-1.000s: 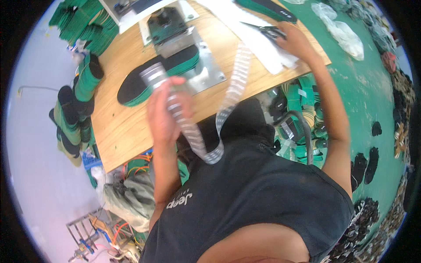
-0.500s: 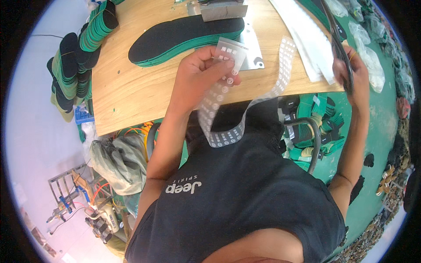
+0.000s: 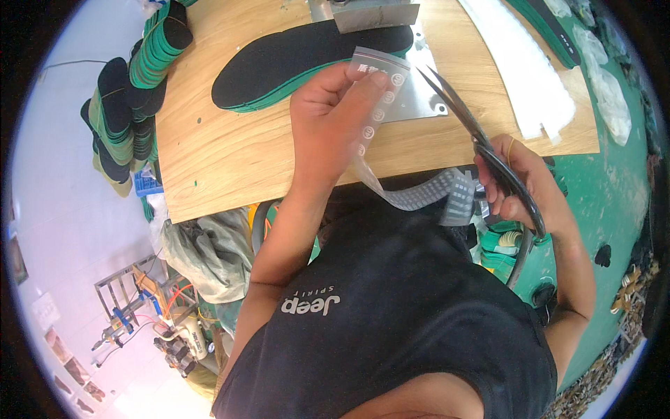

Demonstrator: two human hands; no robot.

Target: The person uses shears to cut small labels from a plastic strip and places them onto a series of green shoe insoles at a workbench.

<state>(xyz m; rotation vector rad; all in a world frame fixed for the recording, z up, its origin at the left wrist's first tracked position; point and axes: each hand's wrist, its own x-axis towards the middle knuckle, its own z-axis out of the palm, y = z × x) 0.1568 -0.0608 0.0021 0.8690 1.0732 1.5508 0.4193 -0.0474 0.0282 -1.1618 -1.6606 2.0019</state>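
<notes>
Pinched between thumb and fingers of my left hand is the upper end of a translucent strip with white print. From there it sags past the table's near edge, and its other end curls up before my black shirt, close to my right hand. That hand is closed around the black handles of long scissors. Their slightly parted blades point up and left, with the tips a little to the right of the strip's held end. Behind my left hand lies a stack of black-topped green insoles.
A metal plate and bracket stand beside the insoles on the wooden table. White sheets lie at the right. More insole stacks are at the far left; a grey bag sits below the table.
My right hand has brought the scissors left and nearer, turning their blades toward the strip. The strip's loose end has dropped from over the table to below its edge. The view has shifted slightly.
</notes>
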